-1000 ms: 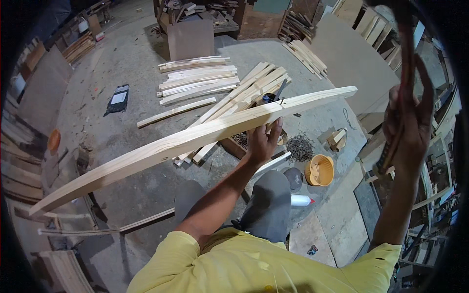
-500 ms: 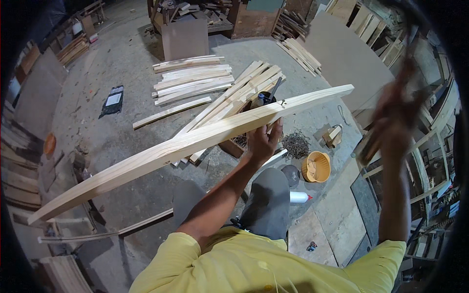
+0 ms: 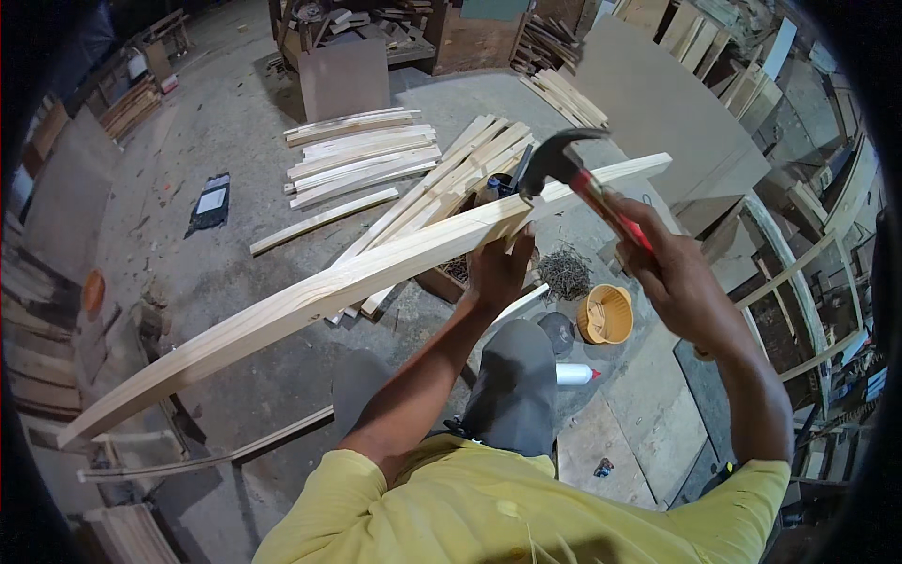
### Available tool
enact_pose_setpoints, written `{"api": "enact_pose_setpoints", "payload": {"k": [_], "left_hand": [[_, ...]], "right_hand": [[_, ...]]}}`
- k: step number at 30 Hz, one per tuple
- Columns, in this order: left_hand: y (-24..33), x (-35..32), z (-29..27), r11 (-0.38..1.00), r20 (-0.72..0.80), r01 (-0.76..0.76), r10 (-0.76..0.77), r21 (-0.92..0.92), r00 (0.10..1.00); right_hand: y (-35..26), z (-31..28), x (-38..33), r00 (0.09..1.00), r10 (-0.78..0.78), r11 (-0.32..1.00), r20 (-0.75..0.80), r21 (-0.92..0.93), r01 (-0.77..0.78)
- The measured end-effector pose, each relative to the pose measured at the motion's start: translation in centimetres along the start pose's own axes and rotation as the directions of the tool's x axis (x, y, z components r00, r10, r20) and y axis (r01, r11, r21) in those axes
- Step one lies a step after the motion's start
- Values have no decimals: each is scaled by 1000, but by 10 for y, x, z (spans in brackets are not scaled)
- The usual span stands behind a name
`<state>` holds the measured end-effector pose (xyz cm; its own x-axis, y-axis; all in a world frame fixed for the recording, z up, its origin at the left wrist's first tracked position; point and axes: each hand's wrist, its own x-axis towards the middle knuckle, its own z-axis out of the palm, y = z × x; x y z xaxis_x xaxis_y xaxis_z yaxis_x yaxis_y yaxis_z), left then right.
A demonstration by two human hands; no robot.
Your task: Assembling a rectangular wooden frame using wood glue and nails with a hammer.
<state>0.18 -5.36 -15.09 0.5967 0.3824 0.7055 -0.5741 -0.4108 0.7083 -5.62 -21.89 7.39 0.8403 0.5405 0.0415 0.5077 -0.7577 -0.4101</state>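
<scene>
A long, slightly curved wooden plank [image 3: 272, 305] slants across in front of me, its far end up on the right. My left hand [image 3: 498, 274] grips it from the near side, close to the right end, fingers partly hidden behind the wood. My right hand [image 3: 669, 273] is wrapped round the red-and-black handle of a claw hammer [image 3: 556, 162]. The hammer's dark head is at the plank's top edge, just above my left fingers. Whether it touches a nail there I cannot make out.
Curved wooden strips [image 3: 362, 155] and straighter slats [image 3: 470, 179] lie on the floor beyond the plank. By my knees are a nail heap [image 3: 565, 273], an orange basket [image 3: 615, 293] and a white bottle [image 3: 573, 374]. Wooden frames [image 3: 799, 273] stand at the right.
My right hand has brought the hammer from raised at the far right down and left to the plank. My left hand keeps its hold on the plank.
</scene>
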Motion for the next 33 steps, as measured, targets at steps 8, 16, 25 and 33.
{"api": "enact_pose_setpoints", "payload": {"k": [8, 16, 25, 33], "left_hand": [[3, 1, 2, 997, -69, -46, 42, -56, 997], [-5, -8, 8, 995, 17, 97, -97, -12, 995], [-11, -7, 16, 959, -60, -206, 198, -194, 978], [-14, -10, 17, 976, -94, -182, 172, -117, 981]], "right_hand": [[2, 3, -1, 793, 54, 881, -607, 402, 249], [12, 22, -30, 879, 80, 948, -469, 309, 79], [69, 69, -104, 694, 346, 912, -631, 400, -92], [177, 131, -176, 687, 499, 819, -529, 29, -573]]}}
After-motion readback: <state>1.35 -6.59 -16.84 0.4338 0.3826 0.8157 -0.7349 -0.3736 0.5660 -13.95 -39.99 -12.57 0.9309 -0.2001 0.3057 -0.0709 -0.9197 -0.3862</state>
